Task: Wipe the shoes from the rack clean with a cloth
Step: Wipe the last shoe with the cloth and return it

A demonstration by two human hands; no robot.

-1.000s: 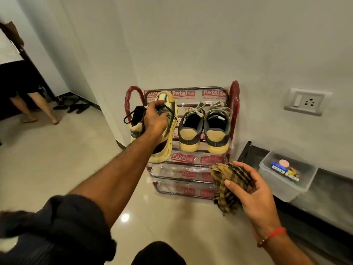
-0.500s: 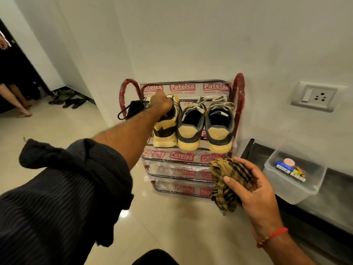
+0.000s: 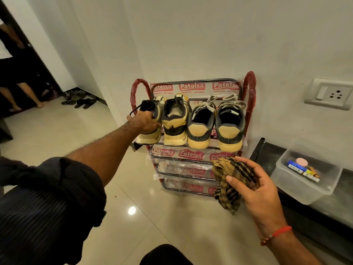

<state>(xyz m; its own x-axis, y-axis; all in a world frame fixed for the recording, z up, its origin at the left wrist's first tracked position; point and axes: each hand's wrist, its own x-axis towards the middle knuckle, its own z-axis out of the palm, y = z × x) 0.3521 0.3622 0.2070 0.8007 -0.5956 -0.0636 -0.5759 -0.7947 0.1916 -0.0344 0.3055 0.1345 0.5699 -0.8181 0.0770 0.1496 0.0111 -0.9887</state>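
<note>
A red-framed shoe rack wrapped in plastic stands against the white wall. On its top shelf sit several yellow-and-dark sneakers, heels toward me. My left hand grips the heel of the leftmost sneaker at the rack's left end. Beside it stands its mate, then a grey-and-yellow pair. My right hand holds a crumpled brown checked cloth in front of the lower shelves, apart from the shoes.
A clear plastic box with small items sits on a dark ledge to the right. A wall socket is above it. A person's legs and several sandals are at the far left doorway.
My left hand set the sneaker it carried onto the top shelf as the second from the left, then moved to the leftmost sneaker and gripped its heel. The right hand barely moved.
</note>
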